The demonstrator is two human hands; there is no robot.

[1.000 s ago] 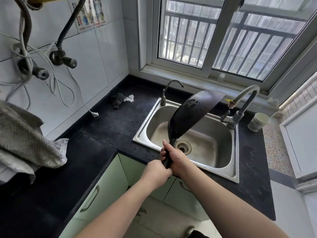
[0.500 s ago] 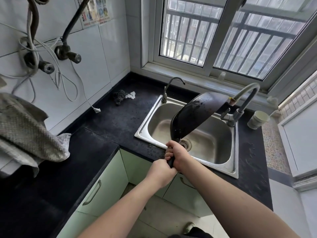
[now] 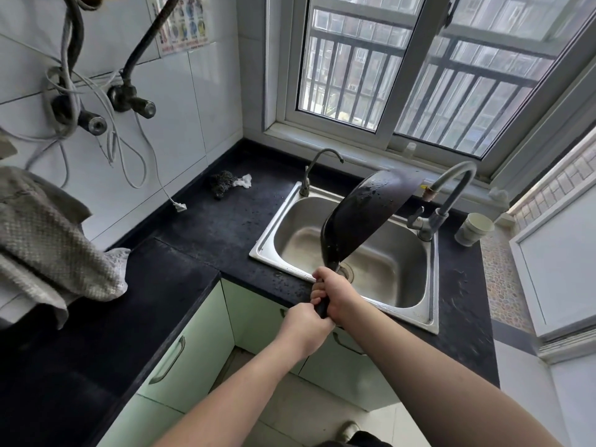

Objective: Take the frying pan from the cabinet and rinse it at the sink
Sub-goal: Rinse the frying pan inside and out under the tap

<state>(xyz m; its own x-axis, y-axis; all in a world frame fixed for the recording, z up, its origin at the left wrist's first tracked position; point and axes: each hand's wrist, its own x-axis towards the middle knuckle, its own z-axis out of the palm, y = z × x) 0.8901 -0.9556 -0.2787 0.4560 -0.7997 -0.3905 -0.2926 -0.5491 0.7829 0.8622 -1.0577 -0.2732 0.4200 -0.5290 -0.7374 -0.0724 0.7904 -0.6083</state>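
A black frying pan [image 3: 364,217], wet with drops, is held tilted on edge over the steel sink [image 3: 416,304], its rim close to the spout of the grey tap [image 3: 451,188]. Both hands grip its dark handle: my right hand [image 3: 335,293] higher up, near the pan, my left hand [image 3: 304,327] just below it at the handle's end. No water stream is visible from the tap. The pan hides part of the sink's basin and drain.
A smaller tap [image 3: 317,166] stands at the sink's back left. A scouring pad [image 3: 224,185] lies on the black counter [image 3: 200,233], a paper cup [image 3: 472,229] right of the sink, a grey towel [image 3: 48,253] at left. Green cabinets [image 3: 190,346] sit below; pipes and cables on the wall.
The pan stays tilted over the sink in both hands; it has dipped slightly, its rim nearer the big tap. The view has shifted a little.
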